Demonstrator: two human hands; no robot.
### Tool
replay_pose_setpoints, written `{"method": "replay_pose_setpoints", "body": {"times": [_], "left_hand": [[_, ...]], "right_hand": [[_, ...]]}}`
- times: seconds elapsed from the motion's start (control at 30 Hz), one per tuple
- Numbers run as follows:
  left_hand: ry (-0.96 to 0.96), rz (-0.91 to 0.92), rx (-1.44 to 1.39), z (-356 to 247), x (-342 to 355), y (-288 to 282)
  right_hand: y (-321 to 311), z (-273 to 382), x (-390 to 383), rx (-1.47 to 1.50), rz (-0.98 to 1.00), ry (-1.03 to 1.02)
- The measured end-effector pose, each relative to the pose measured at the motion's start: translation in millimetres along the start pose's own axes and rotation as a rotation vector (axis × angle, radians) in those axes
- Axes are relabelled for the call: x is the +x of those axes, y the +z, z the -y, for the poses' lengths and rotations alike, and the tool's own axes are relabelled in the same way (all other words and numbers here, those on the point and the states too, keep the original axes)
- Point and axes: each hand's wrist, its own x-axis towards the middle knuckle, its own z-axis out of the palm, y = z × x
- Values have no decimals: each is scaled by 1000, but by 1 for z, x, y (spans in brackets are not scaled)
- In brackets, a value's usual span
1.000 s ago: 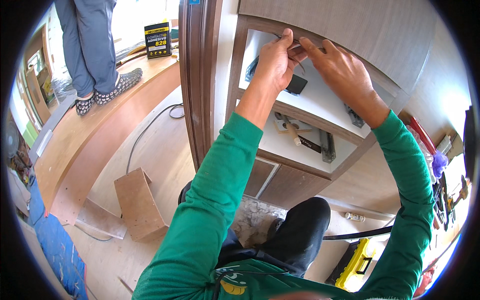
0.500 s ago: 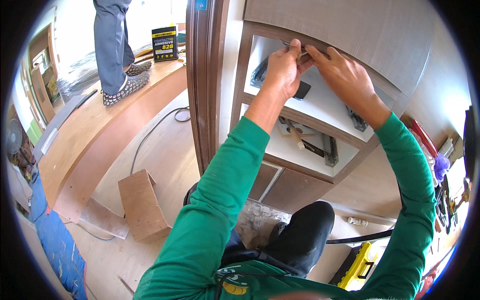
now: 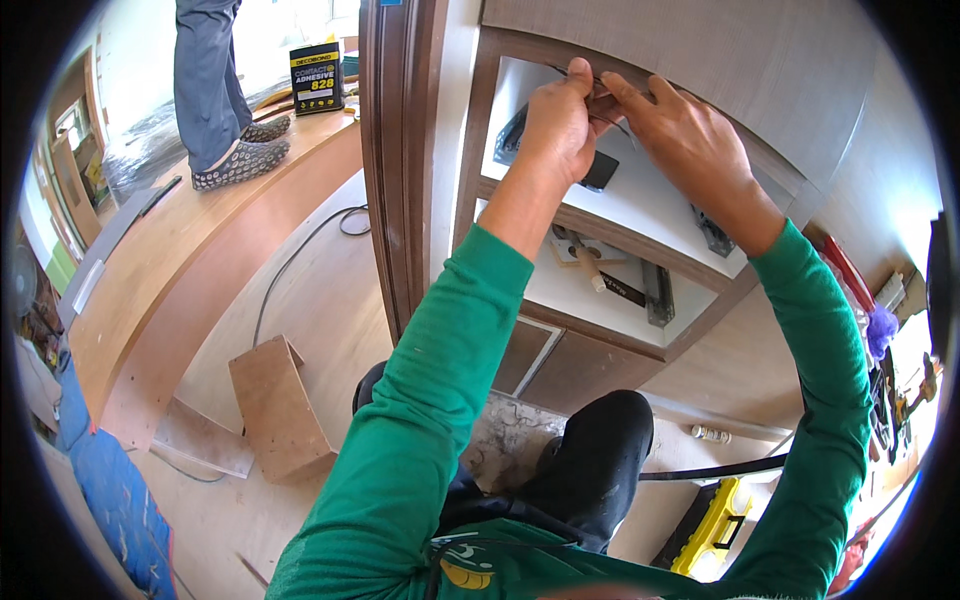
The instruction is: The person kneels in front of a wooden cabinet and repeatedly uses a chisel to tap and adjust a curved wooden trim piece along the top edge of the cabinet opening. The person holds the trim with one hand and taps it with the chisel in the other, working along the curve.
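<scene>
Both my hands are raised at the top edge of an open wooden-framed cabinet compartment (image 3: pixel 640 222). My left hand (image 3: pixel 562 125) is closed, thumb upright, around something small I cannot make out, perhaps part of a thin dark strip. My right hand (image 3: pixel 685 150) reaches in beside it with fingers bent onto the same spot, their grip partly hidden. On the white shelf below my hands lie a dark flat rectangular item (image 3: pixel 598 174) and a dark metal part (image 3: pixel 714 228). In the lower compartment are a wooden-handled tool (image 3: pixel 588 268) and a dark metal bar (image 3: pixel 657 295).
A person's legs (image 3: pixel 208 90) stand on a curved wooden bench (image 3: pixel 220 210) at left, near a black-and-yellow can (image 3: pixel 318 80). A plywood box (image 3: pixel 280 410) and cable lie on the floor. Tools (image 3: pixel 895 390) and a yellow toolbox (image 3: pixel 715 525) are at right.
The other person's legs have turned and their feet shifted on the bench. My hands stay at the compartment's top edge with slight finger movement; the view dipped and returned slightly.
</scene>
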Motion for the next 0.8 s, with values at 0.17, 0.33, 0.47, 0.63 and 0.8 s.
{"method": "replay_pose_setpoints", "body": {"times": [0.17,0.33,0.47,0.63,0.8], "left_hand": [[18,-98,37,1,6,3],[-5,69,26,4,-6,-1],[28,88,47,2,-4,-4],[33,23,62,1,2,-6],[45,-22,54,0,7,-5]], "right_hand": [[3,1,9,10,62,3],[-10,-3,-3,67,89,43],[-6,-2,-4,30,44,14],[4,2,0,53,-21,-2],[7,5,11,-33,-1,-46]]}}
